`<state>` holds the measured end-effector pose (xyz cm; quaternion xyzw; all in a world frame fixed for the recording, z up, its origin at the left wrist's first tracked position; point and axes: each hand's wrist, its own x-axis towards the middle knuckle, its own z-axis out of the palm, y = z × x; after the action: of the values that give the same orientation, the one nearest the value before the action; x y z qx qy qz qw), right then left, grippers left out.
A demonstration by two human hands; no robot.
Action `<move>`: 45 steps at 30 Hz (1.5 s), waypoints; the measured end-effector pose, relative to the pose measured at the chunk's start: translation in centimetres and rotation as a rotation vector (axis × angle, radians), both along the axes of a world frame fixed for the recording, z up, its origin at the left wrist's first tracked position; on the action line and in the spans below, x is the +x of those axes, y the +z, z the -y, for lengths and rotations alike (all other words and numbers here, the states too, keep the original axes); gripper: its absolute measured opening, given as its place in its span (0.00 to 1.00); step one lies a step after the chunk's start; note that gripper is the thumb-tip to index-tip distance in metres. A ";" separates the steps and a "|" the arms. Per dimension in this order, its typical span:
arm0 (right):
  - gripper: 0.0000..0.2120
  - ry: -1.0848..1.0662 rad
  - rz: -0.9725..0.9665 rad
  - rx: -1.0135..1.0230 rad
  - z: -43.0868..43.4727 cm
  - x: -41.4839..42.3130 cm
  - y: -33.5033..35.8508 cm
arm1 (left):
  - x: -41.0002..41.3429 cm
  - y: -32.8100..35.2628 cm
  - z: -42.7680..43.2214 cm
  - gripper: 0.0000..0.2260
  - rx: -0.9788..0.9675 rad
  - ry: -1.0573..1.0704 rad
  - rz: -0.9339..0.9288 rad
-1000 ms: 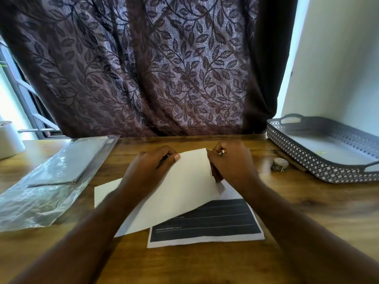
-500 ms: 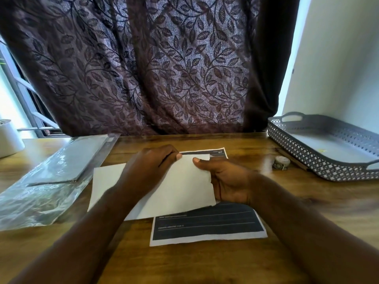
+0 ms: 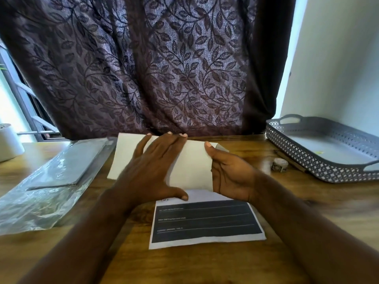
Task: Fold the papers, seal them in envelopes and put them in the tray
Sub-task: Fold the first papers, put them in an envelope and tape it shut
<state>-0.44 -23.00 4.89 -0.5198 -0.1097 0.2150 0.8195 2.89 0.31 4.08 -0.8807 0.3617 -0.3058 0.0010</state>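
Paper (image 3: 194, 165) long axis left-right (right hand (image 3: 231, 175) pinches right edge).

Only one view exists, from the person's head. The wide-angle camera looks forward and a little down over the table (image 3: 205, 267), very near to the left hand (image 3: 152, 169) and the right hand (image 3: 231, 177), facing the curtain (image 3: 164, 68) behind.
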 end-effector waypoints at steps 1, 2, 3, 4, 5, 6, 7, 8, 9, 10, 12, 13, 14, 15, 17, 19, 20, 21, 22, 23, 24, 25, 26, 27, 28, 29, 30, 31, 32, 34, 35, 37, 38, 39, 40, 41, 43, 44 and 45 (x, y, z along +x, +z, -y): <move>0.22 0.022 0.006 0.005 0.1 0.0 0.0 | 0.0 -0.1 0.2 0.55 0.027 0.005 0.003; 0.22 0.035 0.020 0.009 0.2 0.0 -0.1 | 0.0 -0.2 0.4 0.56 0.048 0.006 0.013; 0.23 0.040 0.033 0.016 0.3 0.0 -0.1 | 0.0 -0.3 0.6 0.56 0.065 0.004 0.029; 0.23 0.048 0.041 0.029 0.3 -0.1 -0.1 | -0.1 -0.4 0.7 0.55 0.079 0.001 0.047; 0.25 0.054 0.044 0.039 0.3 0.0 0.0 | -0.2 -0.5 0.8 0.55 0.084 -0.009 0.066; 0.26 0.054 0.052 0.042 0.3 0.0 0.1 | -0.2 -0.6 0.9 0.53 0.078 -0.027 0.087; 0.28 0.051 0.065 0.036 0.4 0.0 0.2 | -0.3 -0.7 1.1 0.50 0.062 -0.050 0.107; 0.31 0.052 0.079 0.023 0.4 0.1 0.2 | -0.3 -0.7 1.1 0.48 0.039 -0.070 0.125; 0.35 0.058 0.094 0.011 0.7 0.3 0.3 | -0.3 -0.6 1.2 0.46 0.018 -0.080 0.135; 0.39 0.054 0.108 0.000 1.0 0.6 0.4 | -0.3 -0.4 1.0 0.47 0.005 -0.070 0.135; 0.39 -0.044 0.153 -0.005 2.1 1.3 0.8 | -0.1 -0.1 0.4 0.51 -0.011 -0.003 0.111; 0.34 -0.122 0.185 0.009 2.9 1.7 0.9 | 0.1 0.0 -0.1 0.53 -0.024 0.036 0.091; 0.29 -0.202 0.216 0.006 3.7 2.2 0.9 | 0.3 0.0 -0.6 0.54 -0.037 0.073 0.067; 0.23 -0.294 0.252 -0.049 4.5 2.6 0.7 | 0.4 0.0 -1.2 0.55 -0.047 0.107 0.040; 0.16 -0.494 0.385 -0.365 5.9 3.3 -0.3 | 0.8 -0.2 -1.9 0.57 -0.059 0.154 -0.016; 0.10 -0.616 0.583 -0.862 6.5 4.1 -1.5 | 1.1 -0.5 -2.1 0.58 -0.062 0.177 -0.057; 0.06 -0.603 0.676 -1.075 6.5 4.5 -2.0 | 1.3 -0.6 -2.1 0.58 -0.062 0.183 -0.073; 0.04 -0.558 0.732 -1.212 6.4 4.9 -2.5 | 1.5 -0.7 -2.1 0.58 -0.061 0.186 -0.087; 0.04 -0.516 0.749 -1.281 6.2 5.1 -2.7 | 1.6 -0.8 -2.0 0.58 -0.062 0.187 -0.096; 0.07 -0.487 0.746 -1.319 6.0 5.2 -2.7 | 1.8 -1.0 -2.0 0.58 -0.067 0.184 -0.100; 0.12 -0.465 0.737 -1.352 5.8 5.3 -2.7 | 1.9 -1.1 -2.1 0.58 -0.075 0.183 -0.104; 0.18 -0.434 0.724 -1.392 5.7 5.3 -2.5 | 2.0 -1.3 -2.1 0.58 -0.086 0.182 -0.109; 0.24 -0.390 0.703 -1.435 5.7 5.2 -2.4 | 2.1 -1.4 -2.1 0.58 -0.096 0.184 -0.115; 0.29 -0.338 0.678 -1.482 5.6 5.3 -2.4 | 2.3 -1.6 -2.2 0.58 -0.104 0.186 -0.122; 0.33 -0.288 0.656 -1.536 5.6 5.2 -2.3 | 2.5 -1.7 -2.3 0.58 -0.109 0.189 -0.131; 0.36 -0.254 0.635 -1.585 5.5 5.3 -2.3 | 2.6 -1.8 -2.3 0.58 -0.113 0.189 -0.143; 0.37 -0.242 0.611 -1.611 5.5 5.3 -2.3 | 2.8 -1.9 -2.4 0.58 -0.114 0.188 -0.157; 0.38 -0.243 0.585 -1.615 5.6 5.4 -2.2 | 2.9 -2.1 -2.3 0.58 -0.117 0.187 -0.171; 0.39 -0.242 0.564 -1.601 5.6 5.4 -2.2 | 3.0 -2.2 -2.3 0.58 -0.121 0.188 -0.185; 0.39 -0.226 0.541 -1.560 5.7 5.4 -2.1 | 3.2 -2.4 -2.2 0.58 -0.137 0.186 -0.210; 0.38 -0.224 0.532 -1.533 5.8 5.4 -2.1 | 3.2 -2.4 -2.3 0.58 -0.147 0.184 -0.217; 0.36 -0.264 0.531 -1.454 5.9 5.3 -2.3 | 3.1 -2.4 -2.4 0.58 -0.166 0.187 -0.217; 0.35 -0.303 0.536 -1.407 6.0 5.2 -2.4 | 3.0 -2.4 -2.4 0.58 -0.177 0.191 -0.217; 0.33 -0.347 0.541 -1.359 6.1 5.2 -2.5 | 2.9 -2.4 -2.5 0.59 -0.190 0.195 -0.219; 0.32 -0.387 0.540 -1.311 6.2 5.2 -2.6 | 2.8 -2.4 -2.5 0.59 -0.199 0.199 -0.224; 0.30 -0.417 0.533 -1.263 6.4 5.2 -2.7 | 2.8 -2.3 -2.5 0.59 -0.204 0.201 -0.225; 0.21 -0.455 0.504 -1.148 6.8 5.3 -2.8 | 2.7 -2.3 -2.4 0.60 -0.206 0.201 -0.222; 0.15 -0.484 0.490 -1.082 7.0 5.4 -2.7 | 2.7 -2.2 -2.4 0.60 -0.209 0.198 -0.219; 0.09 -0.528 0.482 -1.022 7.2 5.4 -2.7 | 2.7 -2.2 -2.4 0.60 -0.217 0.196 -0.218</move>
<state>4.95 -30.18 2.18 -0.8898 -0.0426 -0.0927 0.4449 5.59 2.67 1.92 -0.9347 0.2369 -0.2441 -0.1034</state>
